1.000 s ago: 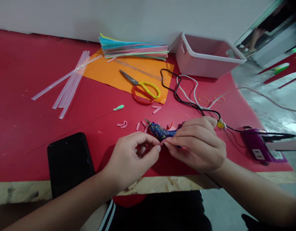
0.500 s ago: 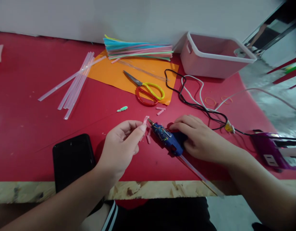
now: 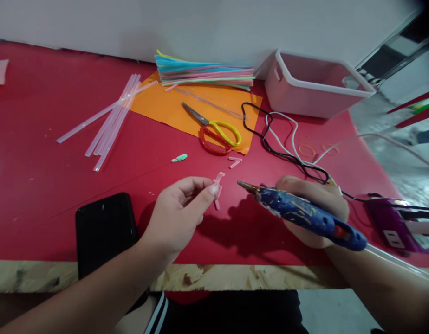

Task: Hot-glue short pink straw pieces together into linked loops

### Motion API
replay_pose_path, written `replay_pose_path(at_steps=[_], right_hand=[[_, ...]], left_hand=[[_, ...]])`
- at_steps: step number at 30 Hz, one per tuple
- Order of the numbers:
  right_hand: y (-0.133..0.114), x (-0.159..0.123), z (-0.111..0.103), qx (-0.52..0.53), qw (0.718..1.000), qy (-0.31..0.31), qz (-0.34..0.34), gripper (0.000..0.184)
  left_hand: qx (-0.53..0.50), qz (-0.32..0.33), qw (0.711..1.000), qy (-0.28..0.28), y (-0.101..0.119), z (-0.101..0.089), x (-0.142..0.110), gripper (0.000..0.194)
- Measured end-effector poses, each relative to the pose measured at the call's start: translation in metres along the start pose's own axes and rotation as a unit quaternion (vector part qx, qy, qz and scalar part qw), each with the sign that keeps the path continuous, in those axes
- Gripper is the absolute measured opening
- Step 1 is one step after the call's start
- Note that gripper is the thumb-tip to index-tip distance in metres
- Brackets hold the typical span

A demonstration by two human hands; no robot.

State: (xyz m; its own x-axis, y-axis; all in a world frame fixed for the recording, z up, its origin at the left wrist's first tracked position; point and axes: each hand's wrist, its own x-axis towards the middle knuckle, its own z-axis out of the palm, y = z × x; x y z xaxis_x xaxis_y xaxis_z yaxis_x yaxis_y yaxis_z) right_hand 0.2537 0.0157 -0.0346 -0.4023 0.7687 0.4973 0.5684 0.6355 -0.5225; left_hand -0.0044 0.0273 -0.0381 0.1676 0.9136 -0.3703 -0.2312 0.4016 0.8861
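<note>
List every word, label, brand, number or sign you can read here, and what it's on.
No readable text anywhere.
Purple power strip: pale areas too blurred to tell whether they carry print.
Smartphone: dark screen, no text visible.
Hot glue gun: streaked body, no legible marking.

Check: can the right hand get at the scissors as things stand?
Probably not as is: the right hand is occupied, gripping the glue gun. Nothing covers the scissors, though, so with that hand freed the way looks open.
</note>
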Motion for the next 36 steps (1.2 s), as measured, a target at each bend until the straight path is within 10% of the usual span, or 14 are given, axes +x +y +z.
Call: replay_pose_path(at_steps=[36], right_hand=[[0.016,0.003,0.0,-0.025,0.993,-0.077,-0.084,0.024]], left_hand=[[-0.024,0.009,0.997,-0.07,0.006,0.004,-0.002,0.011]])
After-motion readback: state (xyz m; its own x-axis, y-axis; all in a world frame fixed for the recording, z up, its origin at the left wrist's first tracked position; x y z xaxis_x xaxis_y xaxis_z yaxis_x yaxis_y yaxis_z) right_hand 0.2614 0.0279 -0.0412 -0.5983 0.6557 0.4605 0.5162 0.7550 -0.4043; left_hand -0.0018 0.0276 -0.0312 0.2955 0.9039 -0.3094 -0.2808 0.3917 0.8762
